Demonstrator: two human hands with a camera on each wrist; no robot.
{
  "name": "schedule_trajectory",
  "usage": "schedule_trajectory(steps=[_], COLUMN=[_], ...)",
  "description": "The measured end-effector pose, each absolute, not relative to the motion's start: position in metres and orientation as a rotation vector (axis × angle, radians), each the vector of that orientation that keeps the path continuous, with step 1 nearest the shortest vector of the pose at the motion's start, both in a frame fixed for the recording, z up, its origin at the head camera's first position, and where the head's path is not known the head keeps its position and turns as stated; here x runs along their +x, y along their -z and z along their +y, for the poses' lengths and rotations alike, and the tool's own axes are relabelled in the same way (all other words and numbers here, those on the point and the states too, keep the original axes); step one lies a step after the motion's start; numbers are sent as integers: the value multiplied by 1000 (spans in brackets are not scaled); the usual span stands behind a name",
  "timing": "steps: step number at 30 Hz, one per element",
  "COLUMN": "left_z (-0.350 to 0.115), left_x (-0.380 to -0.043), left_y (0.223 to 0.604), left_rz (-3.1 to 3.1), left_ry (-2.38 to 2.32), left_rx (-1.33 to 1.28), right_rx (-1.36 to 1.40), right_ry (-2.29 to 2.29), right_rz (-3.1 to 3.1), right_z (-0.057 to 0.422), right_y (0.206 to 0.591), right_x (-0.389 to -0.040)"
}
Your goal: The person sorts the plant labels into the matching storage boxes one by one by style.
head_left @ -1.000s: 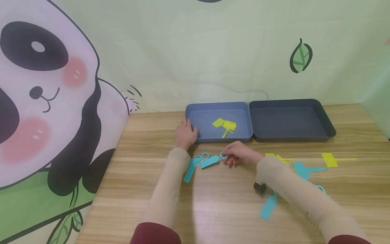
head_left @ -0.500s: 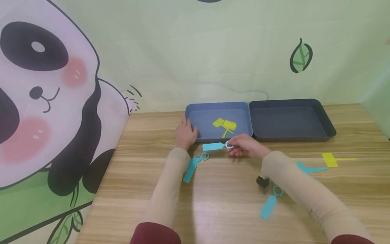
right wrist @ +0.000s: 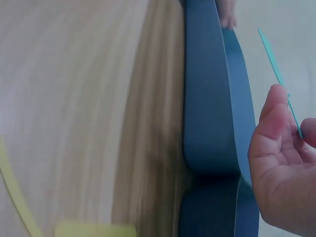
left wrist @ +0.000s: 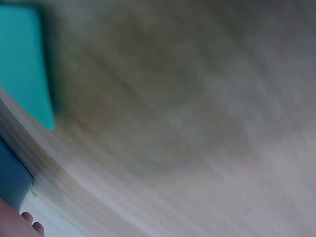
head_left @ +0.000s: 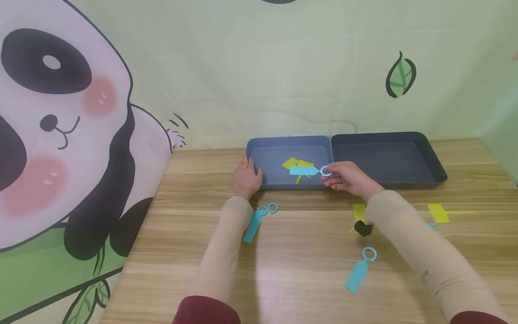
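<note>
My right hand [head_left: 350,177] pinches a light blue plastic tag [head_left: 303,170] by its ring end. The tag's flat strip points left over the blue tray [head_left: 267,180], above the yellow tags [head_left: 289,163] lying inside. In the right wrist view the pinched tag [right wrist: 272,59] shows edge-on between thumb and fingers. My left hand [head_left: 247,177] rests at the tray's left rim with its fingers extended. Near the left forearm lie blue ring tags [head_left: 252,227], overlapping on the table.
A dark tray [head_left: 380,162] adjoins the blue one on its right. A blue ring tag [head_left: 357,275] lies at the front, and a yellow tag [head_left: 438,213] lies to the right. Another yellow tag [head_left: 359,211] is partly hidden by the right wrist camera [head_left: 363,228].
My right hand has lifted the blue ring tag from the table and carried it up and rightward over the blue tray. My left hand has stayed in place.
</note>
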State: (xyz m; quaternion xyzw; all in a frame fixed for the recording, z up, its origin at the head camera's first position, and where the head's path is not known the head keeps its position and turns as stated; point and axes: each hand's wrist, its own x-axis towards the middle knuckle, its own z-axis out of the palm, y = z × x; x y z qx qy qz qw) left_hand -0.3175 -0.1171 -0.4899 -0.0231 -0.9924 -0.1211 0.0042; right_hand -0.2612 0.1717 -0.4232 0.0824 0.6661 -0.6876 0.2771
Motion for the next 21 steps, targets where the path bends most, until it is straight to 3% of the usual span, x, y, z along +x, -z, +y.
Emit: schedule_trajectory(steps=[21], left_z=[-117], left_x=[-316], left_y=[489], left_rz=[-3125], left_ry=[393], left_rx=[-68], right_rx=[493], right_ry=[2095], right_rz=[1804], right_z=[248], right_y=[430], right_x=[-265])
